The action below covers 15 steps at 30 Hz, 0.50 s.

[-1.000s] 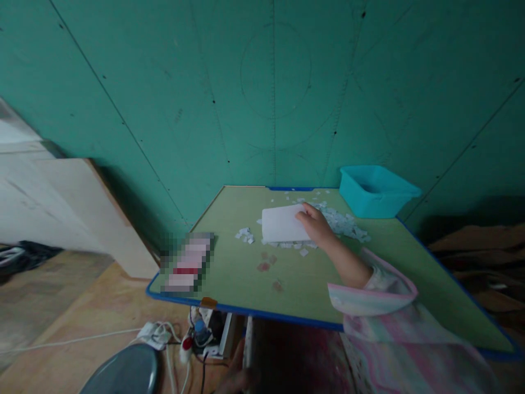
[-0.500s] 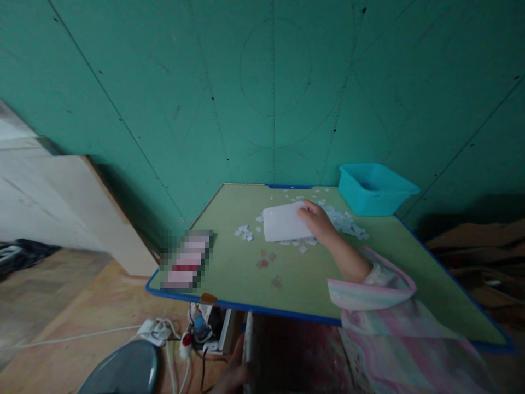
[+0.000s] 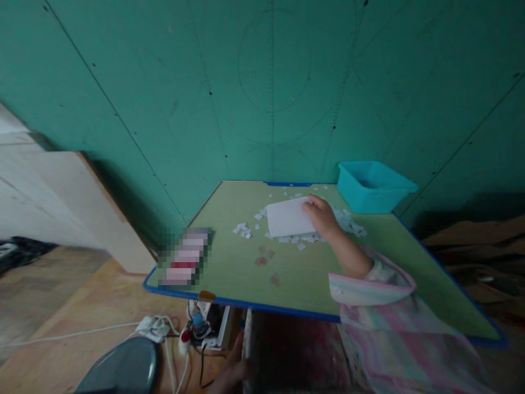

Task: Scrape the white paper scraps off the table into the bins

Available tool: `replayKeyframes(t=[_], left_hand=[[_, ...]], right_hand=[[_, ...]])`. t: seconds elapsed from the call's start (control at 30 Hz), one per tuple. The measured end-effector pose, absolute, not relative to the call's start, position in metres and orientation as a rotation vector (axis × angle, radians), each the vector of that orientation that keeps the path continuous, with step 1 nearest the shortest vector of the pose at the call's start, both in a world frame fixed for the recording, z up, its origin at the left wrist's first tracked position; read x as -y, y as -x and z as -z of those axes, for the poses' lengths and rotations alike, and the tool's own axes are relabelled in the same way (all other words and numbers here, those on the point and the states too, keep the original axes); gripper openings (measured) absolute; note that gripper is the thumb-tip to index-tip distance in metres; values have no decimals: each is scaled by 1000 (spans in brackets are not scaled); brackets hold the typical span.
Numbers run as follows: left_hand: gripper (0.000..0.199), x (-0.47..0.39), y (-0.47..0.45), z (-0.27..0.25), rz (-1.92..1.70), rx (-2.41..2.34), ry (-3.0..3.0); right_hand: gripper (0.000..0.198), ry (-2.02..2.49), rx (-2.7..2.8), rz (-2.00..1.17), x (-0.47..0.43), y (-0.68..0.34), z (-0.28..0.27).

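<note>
On my feed, an open-topped turquoise bin (image 3: 373,202) with sloping sides stands at the far right of the green surface (image 3: 229,268); its contents I can't make out. My right hand (image 3: 324,217) has its grip pinched on the right end of a smooth white card (image 3: 288,217), over small paper scraps (image 3: 348,223). The card's long axis runs left to right. My blurred left hand (image 3: 233,371) hangs low; its grip I cannot tell.

No readable text or labels.
</note>
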<state>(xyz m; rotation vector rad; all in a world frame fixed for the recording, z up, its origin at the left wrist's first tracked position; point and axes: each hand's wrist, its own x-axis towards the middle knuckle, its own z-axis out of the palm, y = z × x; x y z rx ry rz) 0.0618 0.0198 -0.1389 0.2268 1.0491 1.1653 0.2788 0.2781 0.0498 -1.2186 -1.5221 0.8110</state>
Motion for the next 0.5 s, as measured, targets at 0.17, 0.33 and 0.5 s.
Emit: replayKeyframes(t=[0.17, 0.33, 0.5], left_hand=[[62, -18, -67, 126, -1127, -964, -227], [67, -16, -74, 100, -1141, -873, -262], [68, -18, -76, 89, -1044, -836, -224]], right_hand=[[14, 1098, 1667, -859, -274, -259, -36], [16, 1104, 1567, -749, -276, -264, -41], [11, 1213, 1506, -537, -277, -277, -50]])
